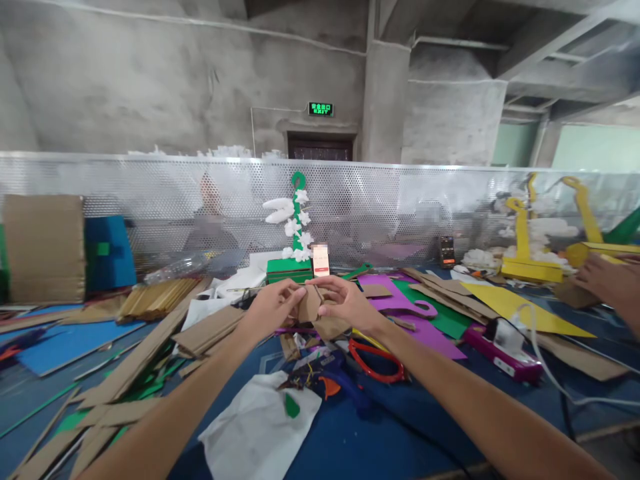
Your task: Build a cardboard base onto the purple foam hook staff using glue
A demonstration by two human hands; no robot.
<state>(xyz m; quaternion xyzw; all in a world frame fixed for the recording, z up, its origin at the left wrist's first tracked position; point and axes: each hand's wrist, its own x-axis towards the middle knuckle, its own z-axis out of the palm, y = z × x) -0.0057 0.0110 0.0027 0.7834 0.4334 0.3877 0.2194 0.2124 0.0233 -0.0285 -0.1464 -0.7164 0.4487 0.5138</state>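
Both of my hands hold a small folded piece of brown cardboard [310, 303] above the middle of the table. My left hand [273, 307] grips its left side, thumb across the near face. On the right edge, my right hand [345, 301] pinches it between thumb and fingers. Below lies a blue glue gun [345, 380] with its tip over a crumpled white paper [255, 427]. Red-handled scissors [377, 363] rest beside it. Straight behind my hands stands a green stand with a hooked post [297, 227], dressed with white flower shapes.
Cardboard strips [135, 350] and blue sheets lie on the left. Purple cut pieces [410, 303], a yellow sheet [525, 308] and a magenta power strip [503, 353] with a white cable lie right. Another person's hand [607, 280] works by yellow stands at far right. A perforated metal screen [380, 207] runs behind.
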